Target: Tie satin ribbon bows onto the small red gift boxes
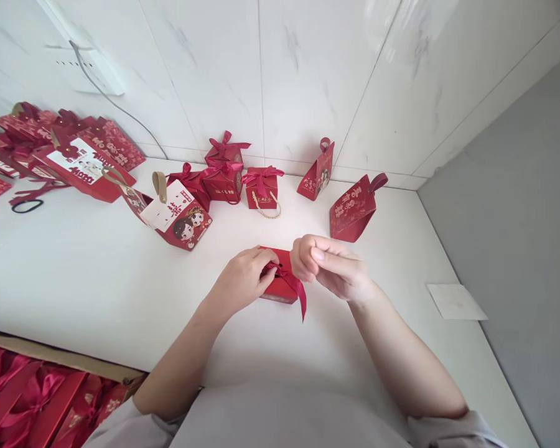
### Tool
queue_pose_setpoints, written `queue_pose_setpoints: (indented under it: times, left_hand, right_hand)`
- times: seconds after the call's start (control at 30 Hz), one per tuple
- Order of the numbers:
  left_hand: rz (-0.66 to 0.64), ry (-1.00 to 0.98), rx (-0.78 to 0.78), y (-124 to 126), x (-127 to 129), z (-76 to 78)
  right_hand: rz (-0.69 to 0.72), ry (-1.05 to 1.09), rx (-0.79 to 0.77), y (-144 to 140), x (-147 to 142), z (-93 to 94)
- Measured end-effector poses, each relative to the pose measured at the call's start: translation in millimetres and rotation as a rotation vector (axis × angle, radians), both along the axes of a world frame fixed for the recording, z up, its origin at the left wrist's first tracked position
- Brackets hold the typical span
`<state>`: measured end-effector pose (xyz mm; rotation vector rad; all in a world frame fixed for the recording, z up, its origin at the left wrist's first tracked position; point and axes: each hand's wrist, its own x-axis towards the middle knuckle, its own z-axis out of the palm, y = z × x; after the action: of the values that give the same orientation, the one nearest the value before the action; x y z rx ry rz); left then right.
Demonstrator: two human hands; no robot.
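Between both hands on the table [98, 274] lies the red box [280, 287]; left hand [242, 280] fingers pinch its ribbon [295, 287], right hand [329, 264] fingers clenched just beside it.

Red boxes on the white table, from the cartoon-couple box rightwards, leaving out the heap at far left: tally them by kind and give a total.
Ribbon-bow boxes at the back: 4
Handled boxes, tapered or cartoon-printed: 3
Small box under both hands: 1
Total: 8
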<state>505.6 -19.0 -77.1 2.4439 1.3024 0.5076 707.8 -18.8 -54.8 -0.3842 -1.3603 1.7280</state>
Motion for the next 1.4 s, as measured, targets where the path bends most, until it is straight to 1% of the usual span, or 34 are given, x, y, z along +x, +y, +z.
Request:
queue_pose_setpoints:
  times: [0.1, 0.23, 0.4, 0.5, 0.63, 0.73, 0.8, 0.87, 0.9, 0.97, 1.0, 1.03, 1.1, 1.2, 1.27, 1.4]
  left_hand:
    - [-0.021, 0.006, 0.010, -0.1, -0.3, 1.4]
    - [-0.039, 0.001, 0.008, -1.5, 1.1, 3.0]
    - [-0.048, -0.050, 0.025, -2.3, 2.0, 1.8]
    - [-0.054, -0.063, 0.007, -1.4, 1.5, 1.1]
    - [-0.058, -0.071, -0.012, -0.4, 0.9, 1.0]
    - [-0.059, -0.082, -0.010, -0.5, 0.4, 0.5]
    - [-0.056, -0.088, -0.004, -0.6, -0.3, -0.4]
    - [-0.066, -0.099, 0.002, -0.5, -0.8, -1.9]
    - [-0.076, -0.111, 0.007, -0.4, -1.1, -2.7]
    - [-0.095, -0.148, 0.015, -0.1, -1.2, -4.5]
    - [-0.100, -0.169, 0.018, 0.1, -1.2, -5.5]
    - [-0.100, -0.188, 0.017, 0.2, -1.2, -6.4]
    - [-0.093, -0.212, 0.006, 0.6, -1.1, -8.3]
    - [-0.087, -0.226, 0.011, 1.1, -1.7, -11.2]
    - [-0.089, -0.232, 0.026, 1.3, -2.5, -13.0]
    - [-0.109, -0.233, 0.060, 1.5, -4.7, -15.7]
  right_hand:
    - [0.084, 0.115, -0.002, -12.8, -1.4, 11.3]
    - [0.153, 0.225, 0.066, -22.8, 1.1, 21.5]
    - [0.203, 0.228, 0.138, -30.4, 5.3, 31.7]
    - [0.212, 0.254, 0.147, -34.0, 5.4, 34.3]
    - [0.229, 0.304, 0.155, -35.9, 4.5, 32.8]
    - [0.219, 0.267, 0.146, -36.7, 6.5, 34.6]
    - [0.187, 0.202, 0.172, -36.1, 9.8, 37.9]
    - [0.084, 0.051, 0.246, -32.8, 13.9, 40.0]
    - [0.001, -0.079, 0.284, -29.6, 15.9, 39.5]
    - [-0.179, -0.416, 0.335, -20.4, 18.9, 33.7]
    - [-0.253, -0.587, 0.347, -14.7, 19.7, 28.3]
    - [-0.289, -0.729, 0.351, -8.6, 19.9, 21.4]
    - [-0.293, -0.904, 0.367, 2.7, 18.4, 5.6]
    - [-0.224, -0.996, 0.379, 13.5, 13.2, -14.1]
    - [-0.184, -0.995, 0.373, 16.0, 9.6, -20.5]
    - [-0.141, -0.963, 0.324, 16.3, 5.6, -21.8]
